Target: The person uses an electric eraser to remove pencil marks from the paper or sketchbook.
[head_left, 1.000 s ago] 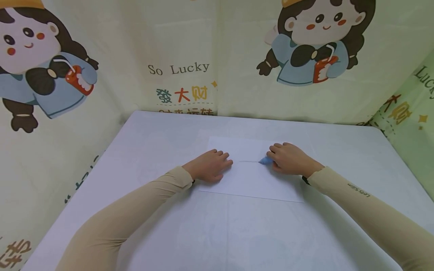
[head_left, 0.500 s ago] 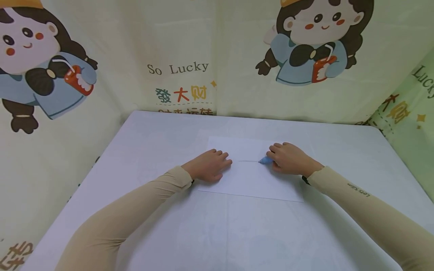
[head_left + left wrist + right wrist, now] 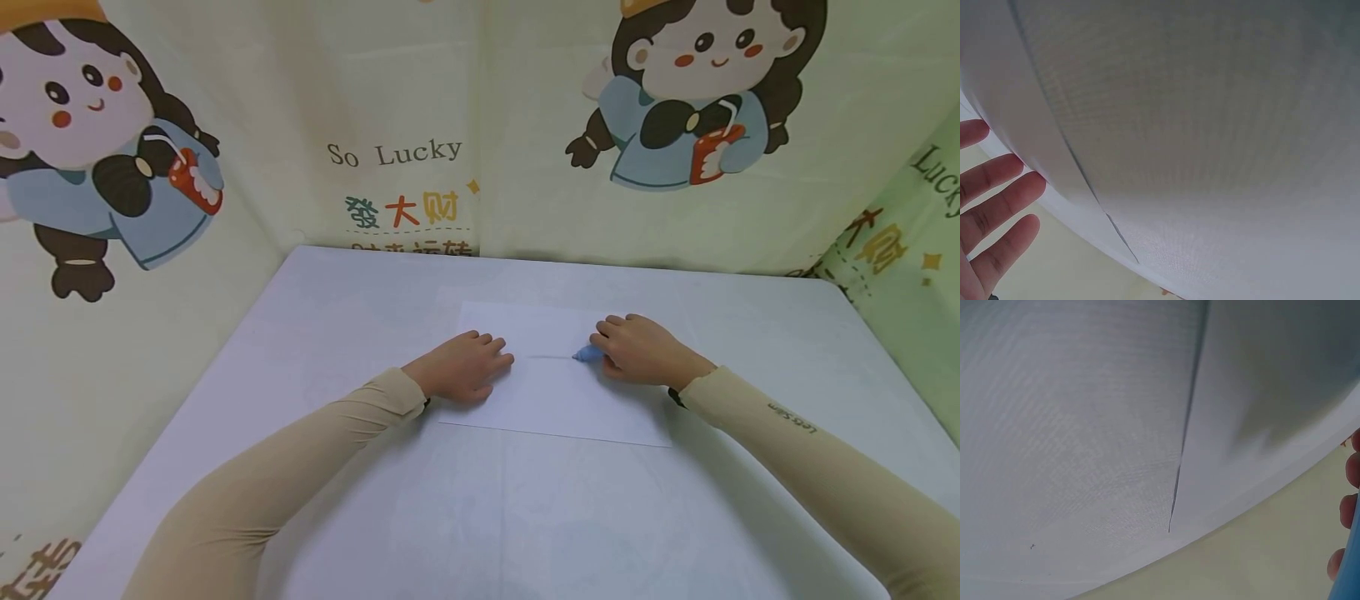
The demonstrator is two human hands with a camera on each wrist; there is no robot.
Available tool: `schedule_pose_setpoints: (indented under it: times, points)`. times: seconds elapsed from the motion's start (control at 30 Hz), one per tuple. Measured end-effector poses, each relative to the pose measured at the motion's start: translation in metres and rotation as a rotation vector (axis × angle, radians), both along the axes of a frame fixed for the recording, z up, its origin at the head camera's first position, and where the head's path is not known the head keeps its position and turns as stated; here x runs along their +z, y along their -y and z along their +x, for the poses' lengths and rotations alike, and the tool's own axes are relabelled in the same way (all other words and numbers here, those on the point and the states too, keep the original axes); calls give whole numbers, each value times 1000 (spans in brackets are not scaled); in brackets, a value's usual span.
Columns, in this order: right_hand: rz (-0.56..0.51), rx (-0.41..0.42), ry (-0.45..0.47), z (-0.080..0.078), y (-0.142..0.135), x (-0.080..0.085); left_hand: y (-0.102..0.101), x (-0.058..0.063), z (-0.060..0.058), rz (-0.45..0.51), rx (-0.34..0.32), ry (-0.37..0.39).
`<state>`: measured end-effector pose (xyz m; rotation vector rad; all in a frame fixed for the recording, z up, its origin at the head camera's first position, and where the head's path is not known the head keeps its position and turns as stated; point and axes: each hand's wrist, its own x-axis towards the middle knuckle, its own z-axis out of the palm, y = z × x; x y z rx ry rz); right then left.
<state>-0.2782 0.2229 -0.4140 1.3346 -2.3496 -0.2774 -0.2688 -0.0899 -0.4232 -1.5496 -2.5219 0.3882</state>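
A white sheet of paper (image 3: 555, 408) lies on the white table. My left hand (image 3: 461, 367) rests on its left part, fingers spread and fairly straight, as the fingers (image 3: 1007, 194) in the left wrist view also show. My right hand (image 3: 648, 350) grips a blue tool with a tapered tip (image 3: 588, 354), most of its body hidden in the hand. The tip points left and stands at the right end of a thin, faint line (image 3: 550, 357) on the paper. In the right wrist view, fingertips (image 3: 1349, 511) curl beside the blue body (image 3: 1349, 562).
The white-covered table (image 3: 495, 517) reaches back to a cream curtain (image 3: 532, 217) printed with cartoon figures and lettering. More printed cloth (image 3: 915, 292) hangs along the right side. The paper's near edge runs roughly parallel to the table's back edge.
Both hands, the paper and the blue tool stay practically in place. The printed cloth at the left has shifted a little to the right.
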Motion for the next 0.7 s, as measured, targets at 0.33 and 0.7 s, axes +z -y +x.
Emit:
schedule_pose_setpoints:
  times: [0.33, 0.7]
  points:
    - [0, -11, 16, 1, 2, 2, 1, 0, -2, 7, -5, 8]
    - [5, -6, 18, 3, 1, 1, 0, -1, -1, 4, -4, 2]
